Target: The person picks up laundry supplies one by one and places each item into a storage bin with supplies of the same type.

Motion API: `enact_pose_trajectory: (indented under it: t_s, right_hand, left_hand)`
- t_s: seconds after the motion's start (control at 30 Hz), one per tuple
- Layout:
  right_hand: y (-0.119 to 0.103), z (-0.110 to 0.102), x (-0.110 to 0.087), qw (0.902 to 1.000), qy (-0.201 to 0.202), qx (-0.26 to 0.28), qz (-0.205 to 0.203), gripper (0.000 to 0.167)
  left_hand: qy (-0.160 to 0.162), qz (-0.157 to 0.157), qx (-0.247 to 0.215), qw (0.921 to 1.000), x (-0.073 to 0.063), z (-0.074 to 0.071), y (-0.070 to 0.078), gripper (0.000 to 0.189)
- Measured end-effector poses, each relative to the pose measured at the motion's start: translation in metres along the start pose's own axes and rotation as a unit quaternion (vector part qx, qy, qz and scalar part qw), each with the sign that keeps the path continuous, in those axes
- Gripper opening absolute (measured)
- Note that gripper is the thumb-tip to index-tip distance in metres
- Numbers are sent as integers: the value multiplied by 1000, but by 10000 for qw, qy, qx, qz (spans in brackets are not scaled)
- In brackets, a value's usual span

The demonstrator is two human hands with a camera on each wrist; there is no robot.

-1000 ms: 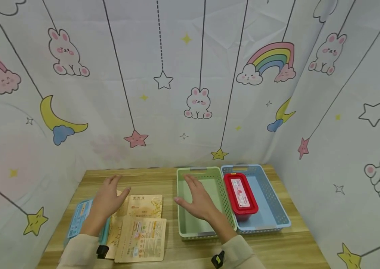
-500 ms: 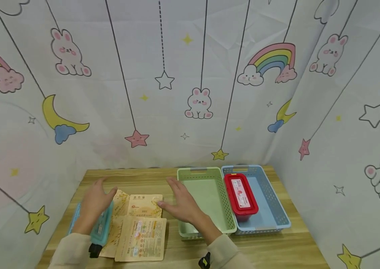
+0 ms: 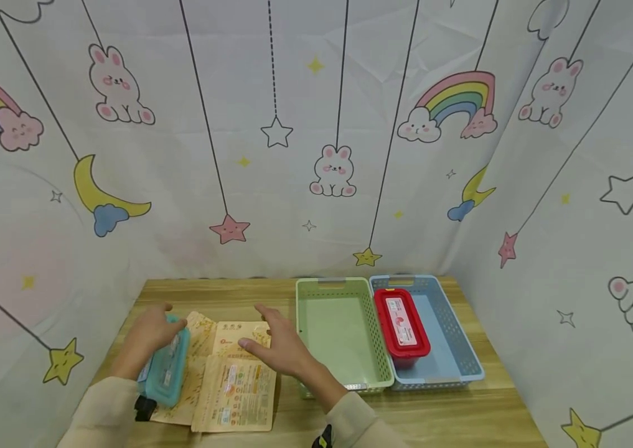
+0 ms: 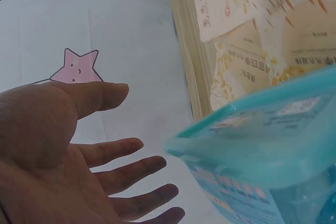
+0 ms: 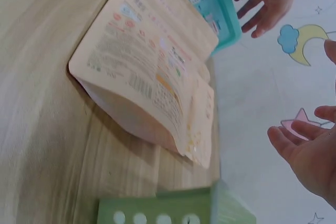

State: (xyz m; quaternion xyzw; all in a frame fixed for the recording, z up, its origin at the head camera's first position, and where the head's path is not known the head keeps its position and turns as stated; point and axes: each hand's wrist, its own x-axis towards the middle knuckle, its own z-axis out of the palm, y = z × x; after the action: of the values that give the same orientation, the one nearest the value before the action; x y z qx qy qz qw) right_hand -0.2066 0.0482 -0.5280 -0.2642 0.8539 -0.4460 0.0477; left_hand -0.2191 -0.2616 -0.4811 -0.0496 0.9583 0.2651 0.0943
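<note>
A teal-lidded plastic box (image 3: 168,367) stands at the left of the table, its lid tilted. My left hand (image 3: 150,331) is beside and over it, fingers spread; in the left wrist view the open palm (image 4: 58,150) is apart from the box (image 4: 262,140). Several tan paper pouches lie right of the box; the front pouch (image 3: 236,393) shows printed text and a barcode. Above the pouches' right side hovers my right hand (image 3: 285,348), fingers extended and holding nothing. In the right wrist view, this hand (image 5: 310,156) is clear of the pouch (image 5: 142,61).
A green basket (image 3: 344,283) stands right of the pouches. Against its right side is a blue basket (image 3: 450,330) with a red-lidded box (image 3: 403,323) inside. A patterned white curtain (image 3: 294,205) hangs behind the wooden table (image 3: 422,417) and along both sides.
Both hands have moved left and somewhat lower. The right hand has gone from over the green basket to over the pouches. More of the teal box shows now.
</note>
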Motion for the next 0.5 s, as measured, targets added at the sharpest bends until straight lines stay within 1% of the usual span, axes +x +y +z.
enact_pose_trajectory:
  t_s: [0.1, 0.2, 0.37, 0.5]
  right_hand:
    - [-4, 9, 2, 9990, -81, 450, 2, 81]
    - [-7, 19, 3, 9975, -103, 691, 82, 80]
    - [-12, 34, 5, 9959, -134, 869, 188, 79]
    - [-15, 43, 8, 9950, -214, 951, 216, 78]
  left_hand:
    - [-50, -29, 38, 10000, 1, -2, -4, 72]
    - [-76, -53, 100, 9999, 2, -2, -7, 71]
    - [-137, -31, 271, 9995, 7, -2, -10, 69]
    - [-153, -52, 302, 9994, 8, -2, -12, 68]
